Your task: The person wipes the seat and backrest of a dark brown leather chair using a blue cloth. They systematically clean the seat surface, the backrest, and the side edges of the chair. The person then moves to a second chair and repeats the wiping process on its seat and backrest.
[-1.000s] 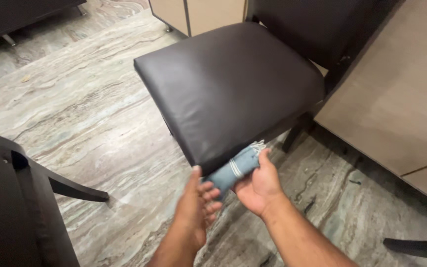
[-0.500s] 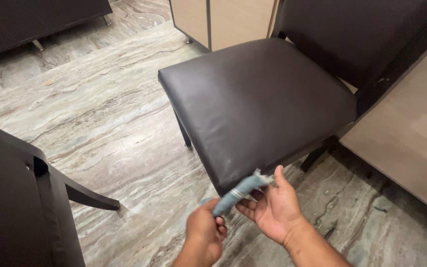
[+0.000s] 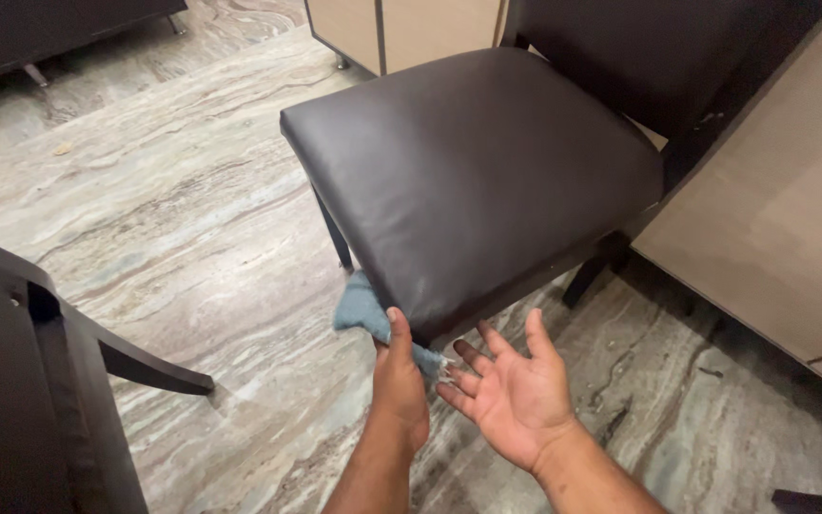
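My left hand (image 3: 399,381) grips a blue cloth (image 3: 362,306) with a white fringe and presses it against the front edge of a dark brown leather chair seat (image 3: 468,167). Most of the cloth hangs out to the left of the seat's near corner; the rest is hidden behind my hand. My right hand (image 3: 511,390) hovers just right of the left one, palm up, fingers spread, holding nothing, just below the seat edge.
A second dark chair (image 3: 40,381) stands at the left edge, its leg reaching out over the marbled stone floor (image 3: 164,219). A tan tabletop (image 3: 782,219) fills the right side. Beige cabinet doors (image 3: 401,29) stand behind the chair.
The cloth left my right hand and now sits in the left hand alone, swung out to the left of the seat corner. My right hand opened, palm up.
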